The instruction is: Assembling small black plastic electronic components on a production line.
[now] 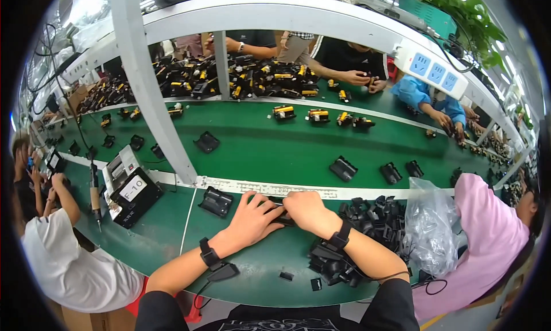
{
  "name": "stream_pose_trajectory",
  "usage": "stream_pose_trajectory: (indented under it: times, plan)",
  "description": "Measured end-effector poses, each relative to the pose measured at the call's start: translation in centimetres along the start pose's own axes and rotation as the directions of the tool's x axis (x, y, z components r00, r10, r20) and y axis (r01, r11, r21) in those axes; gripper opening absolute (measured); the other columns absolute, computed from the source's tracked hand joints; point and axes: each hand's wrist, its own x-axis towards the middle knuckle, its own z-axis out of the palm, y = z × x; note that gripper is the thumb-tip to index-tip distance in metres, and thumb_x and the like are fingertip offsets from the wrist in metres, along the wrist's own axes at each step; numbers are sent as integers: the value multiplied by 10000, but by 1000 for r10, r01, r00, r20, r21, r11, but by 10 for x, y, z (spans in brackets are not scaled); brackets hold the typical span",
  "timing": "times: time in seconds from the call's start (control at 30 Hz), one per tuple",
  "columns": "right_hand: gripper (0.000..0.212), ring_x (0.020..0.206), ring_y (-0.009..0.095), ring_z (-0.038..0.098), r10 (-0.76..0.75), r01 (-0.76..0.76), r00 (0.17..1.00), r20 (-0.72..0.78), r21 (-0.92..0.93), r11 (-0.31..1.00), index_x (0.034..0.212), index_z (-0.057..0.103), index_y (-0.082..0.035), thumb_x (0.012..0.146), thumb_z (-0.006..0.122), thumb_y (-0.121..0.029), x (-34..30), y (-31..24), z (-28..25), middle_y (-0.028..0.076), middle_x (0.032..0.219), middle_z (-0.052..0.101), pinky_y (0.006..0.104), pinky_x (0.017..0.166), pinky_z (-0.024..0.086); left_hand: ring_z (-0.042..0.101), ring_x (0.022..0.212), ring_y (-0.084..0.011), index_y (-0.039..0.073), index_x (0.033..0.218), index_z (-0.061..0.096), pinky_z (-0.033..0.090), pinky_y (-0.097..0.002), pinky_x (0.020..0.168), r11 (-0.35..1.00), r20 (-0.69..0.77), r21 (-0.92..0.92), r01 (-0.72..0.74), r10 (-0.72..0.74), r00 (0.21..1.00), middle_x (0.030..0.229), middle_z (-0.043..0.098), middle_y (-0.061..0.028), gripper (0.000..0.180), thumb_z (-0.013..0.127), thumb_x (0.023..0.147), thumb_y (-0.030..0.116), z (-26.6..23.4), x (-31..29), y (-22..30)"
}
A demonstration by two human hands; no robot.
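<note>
At the front edge of the green belt, my two hands come together over a black plastic housing [281,216], mostly hidden beneath them. My left hand [252,217] is closed on its left side, fingers bent over it. From the right, my right hand [313,212] is closed against the same part, knuckles up, and its fingertips are out of sight. Just left of my left hand lies another black plastic housing [216,201], hollow side up. A heap of small black plastic parts [373,222] spreads beside and under my right forearm. Both wrists wear black straps.
Two loose black pieces [286,276] lie near the table edge. A boxy device [131,187] and an electric screwdriver [94,196] stand left. A clear plastic bag [430,228] sits right. The green belt [258,136] carries housings and yellow-and-black assemblies. A white post [152,90] rises ahead; co-workers sit around.
</note>
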Motion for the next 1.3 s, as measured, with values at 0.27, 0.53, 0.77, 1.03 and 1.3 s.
stream_pose_trajectory:
  times: [0.27, 0.53, 0.77, 1.03, 1.3]
  plan:
    - [297, 926, 369, 769, 177, -164, 979, 101, -126, 978, 932, 791, -33, 845, 841, -312, 6, 20, 1, 179, 1009, 766, 501, 799, 610, 618, 1183, -364, 139, 1311, 721, 528, -537, 961, 925, 165, -207, 317, -287, 944, 1276, 665, -130, 395, 731, 926, 229, -35, 25, -66]
    - [259, 914, 386, 740, 338, -353, 917, -211, -36, 935, 1119, 704, -91, 935, 757, -266, 18, 89, -25, 140, 1015, 721, 508, 779, 600, 662, 1107, -334, 56, 1109, 737, 562, -479, 901, 842, 303, 401, 361, -494, 815, 1190, 675, -151, 241, 658, 887, 103, -14, 8, -181]
    - [330, 997, 395, 710, 343, -345, 935, 91, 8, 939, 1111, 740, -108, 872, 825, -318, -77, 89, -44, 152, 1042, 703, 493, 856, 568, 601, 1228, -331, 79, 1255, 674, 503, -501, 991, 739, -31, 512, 437, -493, 869, 1274, 639, -134, 386, 678, 869, 58, 1, 11, -200]
    - [311, 979, 359, 688, 316, -329, 940, 130, 102, 939, 1027, 700, -81, 800, 873, -205, -115, 70, -35, 127, 995, 702, 488, 812, 557, 681, 1072, -247, 134, 1028, 788, 400, -569, 1083, 680, 75, 661, 318, -482, 873, 1007, 761, -46, 178, 646, 923, 159, 28, 53, -212]
    - [190, 953, 342, 647, 300, -298, 954, -10, 87, 951, 997, 682, -55, 828, 771, -46, -109, 74, -21, 114, 905, 678, 475, 816, 531, 652, 1112, -274, 115, 1041, 763, 419, -545, 1060, 911, 186, 397, 114, -201, 962, 1055, 743, -82, 216, 711, 832, 141, -16, 62, -71]
